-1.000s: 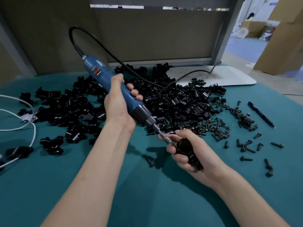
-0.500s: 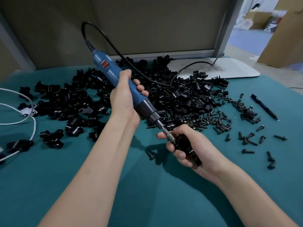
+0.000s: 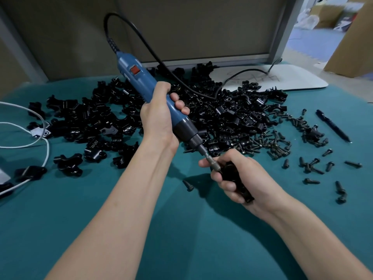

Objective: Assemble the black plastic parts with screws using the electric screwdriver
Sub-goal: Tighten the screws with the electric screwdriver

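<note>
My left hand (image 3: 159,122) grips the electric screwdriver (image 3: 139,75), my right hand (image 3: 252,178) clasps the black part (image 3: 232,174); I should hold the bit (image 3: 210,161) square.

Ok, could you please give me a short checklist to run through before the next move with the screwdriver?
1. Tool grip: the left hand wraps the electric screwdriver: ok.
2. Part grip: the right hand holds the black plastic part: ok.
3. The bit meets the part: ok.
4. Screw seated under the bit: cannot tell, hidden.
5. Right fingers clear of the bit: not ok, one lies right beside it.
6. The cord clear of the work: ok, it loops up behind the tool.
</note>
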The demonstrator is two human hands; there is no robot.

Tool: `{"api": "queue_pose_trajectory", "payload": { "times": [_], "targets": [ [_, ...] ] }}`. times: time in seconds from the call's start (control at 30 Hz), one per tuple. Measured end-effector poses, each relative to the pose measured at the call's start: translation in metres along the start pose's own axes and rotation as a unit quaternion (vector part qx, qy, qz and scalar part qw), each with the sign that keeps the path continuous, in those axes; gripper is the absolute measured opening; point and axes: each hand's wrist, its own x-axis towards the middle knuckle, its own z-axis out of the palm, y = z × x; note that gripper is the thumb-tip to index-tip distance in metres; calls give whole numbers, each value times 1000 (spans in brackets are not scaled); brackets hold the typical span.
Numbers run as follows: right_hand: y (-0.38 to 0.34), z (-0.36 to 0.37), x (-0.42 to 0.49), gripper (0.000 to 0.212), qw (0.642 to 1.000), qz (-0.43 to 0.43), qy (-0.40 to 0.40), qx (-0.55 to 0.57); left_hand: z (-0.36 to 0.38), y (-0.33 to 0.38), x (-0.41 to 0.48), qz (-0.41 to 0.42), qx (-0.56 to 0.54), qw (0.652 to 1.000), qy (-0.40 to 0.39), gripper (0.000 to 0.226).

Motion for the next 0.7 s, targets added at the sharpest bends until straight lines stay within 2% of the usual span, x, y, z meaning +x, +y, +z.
{"api": "queue_pose_trajectory", "payload": {
  "times": [0.17,0.37,0.7],
  "targets": [
    [-3,-4,-2,45,998,22,-46,49,0,-2,0,-14,-29,999,-29,19],
    [-1,-8,-2,44,990,37,-92,97,-3,-6,-1,-29,-46,998,-20,19],
    [7,-13,-8,42,963,57,-161,209,1,-8,-6,-27,-45,998,-36,17]
  ]
}}
